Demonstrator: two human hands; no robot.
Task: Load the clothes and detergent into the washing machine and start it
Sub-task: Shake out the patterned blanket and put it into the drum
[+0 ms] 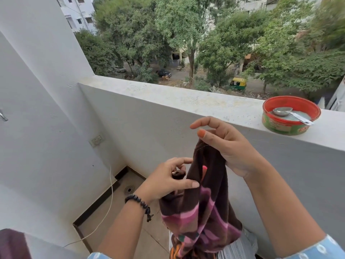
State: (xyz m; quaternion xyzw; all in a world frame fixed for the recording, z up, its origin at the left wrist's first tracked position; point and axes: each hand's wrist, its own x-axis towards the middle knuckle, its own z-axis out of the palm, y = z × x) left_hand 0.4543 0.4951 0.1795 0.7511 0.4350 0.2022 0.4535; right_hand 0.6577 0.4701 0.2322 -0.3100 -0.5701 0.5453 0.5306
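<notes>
You are standing on an upper-floor balcony of a home: a white parapet wall runs across ahead of you, with treetops, apartment blocks and a street with parked cars far below. Near left, a tiled floor with a drain and a wall socket.

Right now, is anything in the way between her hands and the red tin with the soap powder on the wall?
Nothing visible blocks it. The red tin, with a metal spoon inside, sits on the balcony ledge with open air between it and the right hand. But both the right and the left hand grip the brown striped cloth.
</notes>
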